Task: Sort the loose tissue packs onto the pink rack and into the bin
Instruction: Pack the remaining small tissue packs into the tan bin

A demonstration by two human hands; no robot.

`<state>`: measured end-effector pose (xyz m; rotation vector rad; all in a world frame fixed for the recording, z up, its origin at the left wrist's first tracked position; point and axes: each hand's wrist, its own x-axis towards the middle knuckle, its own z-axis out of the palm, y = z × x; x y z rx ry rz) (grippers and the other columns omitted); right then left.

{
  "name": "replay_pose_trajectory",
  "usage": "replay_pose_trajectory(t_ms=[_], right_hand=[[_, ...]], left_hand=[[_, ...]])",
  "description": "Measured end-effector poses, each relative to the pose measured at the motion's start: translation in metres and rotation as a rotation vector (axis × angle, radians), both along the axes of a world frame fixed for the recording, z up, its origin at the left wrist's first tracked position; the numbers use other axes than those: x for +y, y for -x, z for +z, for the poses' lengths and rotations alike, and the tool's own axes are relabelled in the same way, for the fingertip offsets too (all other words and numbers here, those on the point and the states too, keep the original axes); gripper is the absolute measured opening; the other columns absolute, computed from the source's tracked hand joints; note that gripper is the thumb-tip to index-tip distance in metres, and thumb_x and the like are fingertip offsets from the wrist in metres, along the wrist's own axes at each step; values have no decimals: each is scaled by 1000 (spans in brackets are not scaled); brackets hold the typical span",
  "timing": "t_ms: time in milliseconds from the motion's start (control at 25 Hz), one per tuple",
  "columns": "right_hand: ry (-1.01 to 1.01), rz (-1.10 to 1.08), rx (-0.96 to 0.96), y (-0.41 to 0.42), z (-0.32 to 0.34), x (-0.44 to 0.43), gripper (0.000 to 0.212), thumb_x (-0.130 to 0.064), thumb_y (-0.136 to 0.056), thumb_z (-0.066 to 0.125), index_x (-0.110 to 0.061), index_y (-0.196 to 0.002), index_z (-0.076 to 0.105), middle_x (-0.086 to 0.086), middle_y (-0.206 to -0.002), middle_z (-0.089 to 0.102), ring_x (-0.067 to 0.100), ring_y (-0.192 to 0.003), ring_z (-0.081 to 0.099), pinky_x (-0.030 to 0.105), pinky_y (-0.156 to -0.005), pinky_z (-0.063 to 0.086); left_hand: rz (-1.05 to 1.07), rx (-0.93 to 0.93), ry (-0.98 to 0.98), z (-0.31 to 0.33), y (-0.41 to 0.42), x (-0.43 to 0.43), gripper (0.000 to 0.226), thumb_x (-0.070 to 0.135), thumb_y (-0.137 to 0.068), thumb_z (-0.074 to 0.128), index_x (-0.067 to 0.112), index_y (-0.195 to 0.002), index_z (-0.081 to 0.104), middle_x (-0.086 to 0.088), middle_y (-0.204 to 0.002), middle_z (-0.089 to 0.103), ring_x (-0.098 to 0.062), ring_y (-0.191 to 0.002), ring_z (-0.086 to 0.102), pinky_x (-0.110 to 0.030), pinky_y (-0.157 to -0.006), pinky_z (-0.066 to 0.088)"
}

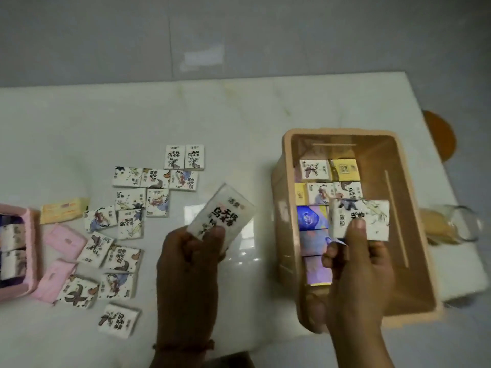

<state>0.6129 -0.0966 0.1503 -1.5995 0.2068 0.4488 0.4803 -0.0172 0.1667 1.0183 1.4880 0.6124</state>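
Closest to us, the right hand (356,264) hangs over the near half of the bin (340,132), thumb pressed on the near edge of a white printed pack (361,216) and fingers curled beneath it. The left hand (191,251) is raised over the tabletop (239,115), pinching the lower end of a second white pack (220,208) that tilts up and away. Here's our worry: both grips sit on one end only, so either pack could swing or slip. A crooked drop from the right hand might land across the rows already laid in the bin (329,179) and knock them out of line. There's also a glass (457,224) just beside the bin's right wall, so a wide sweep of that arm could catch it. The packs themselves look small, flat and rectangular, glossy-wrapped, white with black lettering and painted figures. A loose scatter of them (127,221) lies left of centre, with pink packs (65,241) and a yellow one (63,212) nearer the pink rack (32,251) at the left edge. We judge plenty of sorting remains.
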Motion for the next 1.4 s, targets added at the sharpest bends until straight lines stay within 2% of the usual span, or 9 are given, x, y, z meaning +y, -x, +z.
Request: replay_pose_trajectory(t_ms=[120, 280, 400, 560, 680, 880, 1040, 1200, 1400], right_hand=[[239, 26, 40, -61, -47, -35, 20, -30, -90, 59, -12, -81, 57, -2, -53, 60, 12, -48, 54, 34, -55, 45], [350, 77, 356, -109, -113, -57, 18, -21, -94, 51, -6, -94, 62, 10, -73, 61, 21, -55, 52, 28, -47, 46], [366, 83, 522, -117, -145, -51, 24, -21, -94, 48, 0, -100, 59, 8, -75, 58, 20, -60, 53, 30, -53, 46], [402, -5, 513, -123, -151, -44, 37, -20, -92, 50, 7, -117, 53, 21, -104, 63, 34, -87, 61, 37, -77, 51], [352, -14, 512, -121, -147, -45, 49, -20, -92, 56, 11, -126, 41, 28, -120, 55, 30, -86, 56, 37, -72, 47], [405, 53, 443, -112, -153, -56, 34, -19, -73, 58, 9, -92, 53, 27, -87, 61, 31, -71, 56, 50, -74, 53], [350, 69, 364, -111, -146, -62, 19, -7, -72, 60, 5, -87, 54, 14, -66, 51, 24, -62, 47, 27, -48, 44], [237, -10, 443, -105, -136, -61, 16, 10, -78, 56, 5, -93, 55, 12, -63, 50, 17, -53, 46, 23, -43, 39], [267, 18, 541, -104, -97, -53, 18, 4, -81, 48, -5, -65, 49, 11, -54, 50, 15, -37, 47, 20, -37, 40]], left_hand=[[-224, -122, 132, -9, -87, -29, 26, 33, -76, 69, 11, -81, 55, -2, -92, 70, -23, -83, 69, -36, -68, 57], [-269, 273, 225, -81, -174, -65, 29, 21, -91, 56, -1, -110, 58, -14, -116, 62, -27, -109, 59, -19, -70, 47], [-294, 542, 265, -120, -189, -67, 42, 21, -97, 46, -7, -128, 45, -21, -134, 49, -29, -127, 43, -27, -97, 29], [-280, 601, 189, -131, -200, -65, 37, 20, -96, 45, -7, -121, 49, -23, -129, 52, -33, -121, 47, -34, -94, 37], [-150, 543, 163, -128, -207, -59, 34, 19, -95, 48, -4, -121, 48, -22, -127, 53, -34, -118, 50, -34, -89, 40], [-229, 491, 100, -127, -208, -65, 34, 9, -97, 34, -8, -116, 57, -26, -123, 55, -35, -117, 48, -33, -93, 37], [-149, 341, 105, -133, -203, -60, 33, 2, -94, 40, -3, -120, 59, -19, -127, 56, -30, -121, 48, -25, -95, 33], [-62, 192, 71, -133, -195, -60, 29, -6, -92, 42, -8, -115, 59, -23, -118, 59, -33, -115, 52, -15, -83, 36], [-78, 140, 142, -113, -192, -58, 32, -3, -92, 41, -3, -119, 58, -14, -121, 59, -27, -118, 52, -19, -88, 40]])
